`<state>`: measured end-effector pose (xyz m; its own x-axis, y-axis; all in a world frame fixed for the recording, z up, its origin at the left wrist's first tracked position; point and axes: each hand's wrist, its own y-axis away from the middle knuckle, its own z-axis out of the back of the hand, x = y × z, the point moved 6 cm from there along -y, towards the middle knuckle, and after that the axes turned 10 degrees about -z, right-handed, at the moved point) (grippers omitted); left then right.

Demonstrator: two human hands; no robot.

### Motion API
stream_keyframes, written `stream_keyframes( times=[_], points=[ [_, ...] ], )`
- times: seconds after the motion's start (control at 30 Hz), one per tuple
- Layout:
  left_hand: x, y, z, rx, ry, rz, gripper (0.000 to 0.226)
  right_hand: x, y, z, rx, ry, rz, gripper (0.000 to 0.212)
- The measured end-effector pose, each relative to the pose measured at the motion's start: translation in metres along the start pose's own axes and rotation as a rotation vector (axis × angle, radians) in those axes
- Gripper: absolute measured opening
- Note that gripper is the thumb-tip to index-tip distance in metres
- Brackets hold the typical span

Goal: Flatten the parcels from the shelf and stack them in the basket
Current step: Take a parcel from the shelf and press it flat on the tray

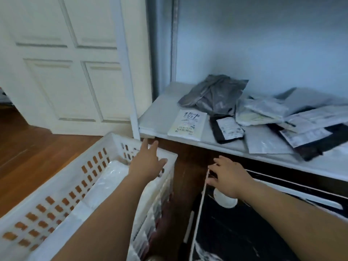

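Note:
Several parcels lie on the white shelf (160,113): a crumpled grey mailer (212,93), a small white labelled parcel (187,124), a black one with a label (227,129) and a heap of white and black ones (293,119) to the right. The white slotted basket (62,187) stands on the floor at lower left with a white parcel (111,176) lying inside. My left hand (148,162) reaches over the basket's far corner, fingers spread, empty. My right hand (226,178) hovers below the shelf edge, fingers loosely bent, holding nothing.
A white panelled door (71,63) stands behind the basket. The floor (28,147) is brown wood. Below the shelf, under my right arm, sits a black-and-white patterned thing (235,232) with a white edge. A blue-white wall backs the shelf.

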<state>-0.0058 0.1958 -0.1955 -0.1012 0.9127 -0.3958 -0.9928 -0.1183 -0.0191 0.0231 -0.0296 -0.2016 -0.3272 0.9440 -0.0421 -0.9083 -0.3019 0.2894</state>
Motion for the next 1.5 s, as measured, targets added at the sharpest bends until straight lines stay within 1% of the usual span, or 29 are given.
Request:
stream_keyframes(
  times=[0.03,0.07,0.23,0.37,0.43,0.47,0.5,0.6,0.7,0.77,0.83,0.9,0.97,1.0,1.03,1.07,1.13,1.17,1.23,1.27,1.33,1.37,1.4,1.43,1.5],
  points=[
    [-0.034,-0.009,0.002,-0.008,0.01,-0.058,0.071,-0.035,0.009,0.007,-0.038,-0.023,-0.063,0.061],
    [-0.048,-0.011,0.002,-0.004,0.024,-0.075,0.071,-0.052,0.012,0.009,-0.057,-0.032,-0.096,0.06],
    [-0.171,-0.038,-0.017,0.079,-0.005,-0.288,0.068,-0.174,0.045,0.022,-0.153,-0.077,-0.313,0.056],
    [-0.247,-0.051,-0.038,0.149,-0.046,-0.428,0.063,-0.242,0.067,0.027,-0.279,-0.081,-0.452,0.051],
    [-0.271,-0.056,-0.05,0.169,-0.037,-0.47,0.061,-0.267,0.069,0.028,-0.324,-0.098,-0.516,0.048],
    [-0.28,-0.059,-0.056,0.181,-0.031,-0.48,0.061,-0.278,0.068,0.028,-0.341,-0.152,-0.53,0.047],
    [-0.29,-0.064,-0.064,0.19,-0.023,-0.491,0.061,-0.29,0.064,0.028,-0.357,-0.266,-0.535,0.046],
    [-0.303,-0.076,-0.084,0.207,0.0,-0.5,0.06,-0.308,0.043,0.035,-0.362,-0.781,-0.503,0.044],
    [-0.31,-0.086,-0.101,0.221,0.011,-0.512,0.057,-0.309,0.011,0.038,-0.29,-1.309,-0.48,0.034],
    [-0.313,-0.094,-0.109,0.226,0.037,-0.513,0.056,-0.305,-0.014,0.04,-0.247,-1.589,-0.465,0.028],
    [-0.313,-0.102,-0.115,0.226,0.072,-0.5,0.054,-0.3,-0.037,0.042,-0.193,-1.782,-0.447,0.032],
    [-0.311,-0.111,-0.117,0.217,0.12,-0.467,0.051,-0.298,-0.053,0.043,-0.16,-1.872,-0.468,0.035],
    [-0.307,-0.118,-0.117,0.2,0.149,-0.433,0.048,-0.297,-0.062,0.042,-0.162,-1.96,-0.528,0.027],
    [-0.306,-0.119,-0.116,0.189,0.162,-0.421,0.047,-0.298,-0.064,0.042,-0.196,-1.999,-0.56,0.02],
    [-0.305,-0.121,-0.114,0.175,0.181,-0.414,0.045,-0.301,-0.065,0.041,-0.253,-2.019,-0.583,0.017],
    [-0.305,-0.12,-0.111,0.155,0.203,-0.411,0.044,-0.304,-0.064,0.041,-0.324,-2.011,-0.591,0.018],
    [-0.305,-0.119,-0.104,0.116,0.245,-0.409,0.04,-0.309,-0.057,0.044,-0.459,-1.957,-0.563,0.02],
    [-0.304,-0.117,-0.1,0.096,0.276,-0.403,0.039,-0.311,-0.05,0.047,-0.511,-1.916,-0.542,0.018],
    [-0.302,-0.111,-0.092,0.064,0.416,-0.359,0.035,-0.309,-0.031,0.052,-0.539,-1.869,-0.478,0.008],
    [-0.301,-0.108,-0.089,0.06,0.55,-0.305,0.035,-0.305,-0.02,0.053,-0.512,-1.868,-0.431,0.007],
    [-0.297,-0.097,-0.084,0.084,0.949,-0.131,0.037,-0.296,0.006,0.05,-0.407,-1.854,-0.332,0.009],
    [-0.296,-0.09,-0.083,0.105,1.131,-0.043,0.038,-0.291,0.019,0.046,-0.349,-1.812,-0.296,0.01],
    [-0.295,-0.081,-0.08,0.122,1.255,0.01,0.04,-0.286,0.033,0.039,-0.287,-1.755,-0.28,0.012],
    [-0.294,-0.073,-0.078,0.146,1.306,0.025,0.042,-0.281,0.044,0.03,-0.232,-1.698,-0.278,0.013],
    [-0.292,-0.051,-0.082,0.216,1.309,0.022,0.05,-0.273,0.066,0.006,-0.126,-1.623,-0.281,0.017]
  ],
)
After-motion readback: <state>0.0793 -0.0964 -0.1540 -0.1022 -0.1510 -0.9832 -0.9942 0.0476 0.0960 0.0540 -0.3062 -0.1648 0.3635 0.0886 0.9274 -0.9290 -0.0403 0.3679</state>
